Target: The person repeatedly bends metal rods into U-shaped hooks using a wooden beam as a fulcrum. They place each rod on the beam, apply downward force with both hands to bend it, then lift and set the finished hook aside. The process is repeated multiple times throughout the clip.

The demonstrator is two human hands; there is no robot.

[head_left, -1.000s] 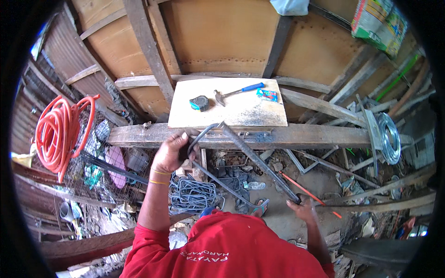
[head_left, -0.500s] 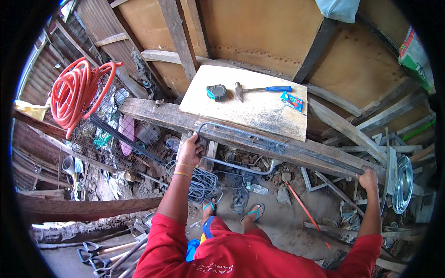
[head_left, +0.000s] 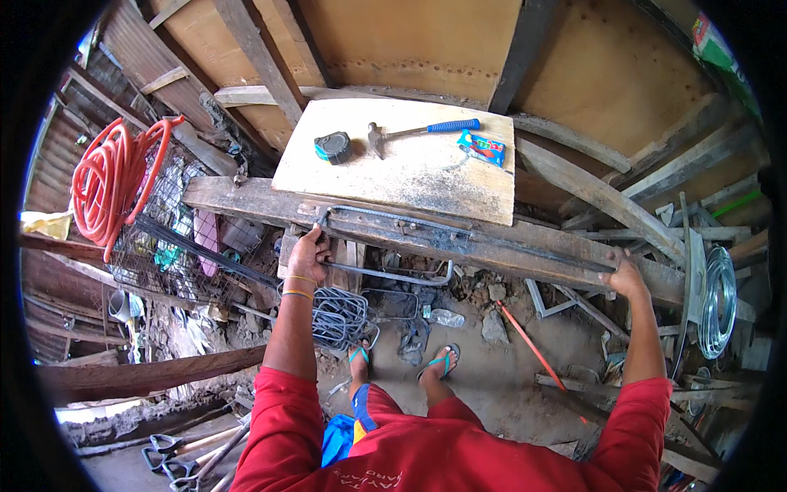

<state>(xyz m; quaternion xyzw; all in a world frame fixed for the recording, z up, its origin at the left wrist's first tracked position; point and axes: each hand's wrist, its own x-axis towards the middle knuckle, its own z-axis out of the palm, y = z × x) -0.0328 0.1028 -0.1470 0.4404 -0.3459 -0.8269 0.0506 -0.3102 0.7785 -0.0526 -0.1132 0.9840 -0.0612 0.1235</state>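
My left hand (head_left: 307,256) is closed around a corner of a bent steel rod (head_left: 385,271), at the near edge of a heavy wooden beam (head_left: 238,198). One side of the rod lies along the beam, and the other hangs nearer me with a hooked end. Out to the right, my right hand (head_left: 625,275) grips the end of a long dark metal bar (head_left: 541,252). The bar's other end meets the rod on the beam; how they join is too small to tell. Behind them a plywood board (head_left: 328,184) carries a tape measure (head_left: 332,148), a blue-handled claw hammer (head_left: 426,129) and a small blue packet (head_left: 482,148).
A coiled orange hose (head_left: 106,184) hangs at the left above wire mesh. Several bent steel rods (head_left: 338,316) lie piled below the beam. Coiled shiny wire (head_left: 718,303) hangs at the right. Shovels (head_left: 188,459) lie lower left, and an orange rod (head_left: 533,344) leans near my feet.
The view has shifted and turned slightly, so the board and beam sit farther left and higher. Both hands keep their grips on the rod and the bar.
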